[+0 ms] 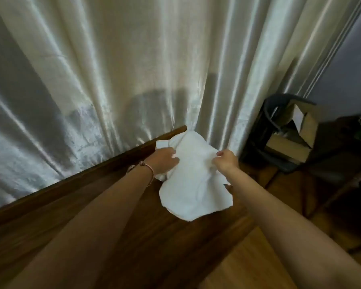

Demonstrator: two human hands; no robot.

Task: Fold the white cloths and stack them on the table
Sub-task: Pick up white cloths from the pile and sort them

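Note:
A crumpled white cloth (194, 180) hangs in the air above the far right corner of the dark wooden table (104, 205). My left hand (165, 161) grips the cloth's upper left part, fingers curled into the fabric. On the cloth's upper right edge, my right hand (226, 160) pinches the fabric. The lower part of the cloth droops loose over the table's right edge. No other white cloth shows in this view.
A shiny cream curtain (113, 69) hangs right behind the table's far edge. To the right stands a dark chair (279, 142) holding open cardboard boxes (296, 138). Wooden floor (258, 263) lies at the lower right. A bracelet sits on my left wrist.

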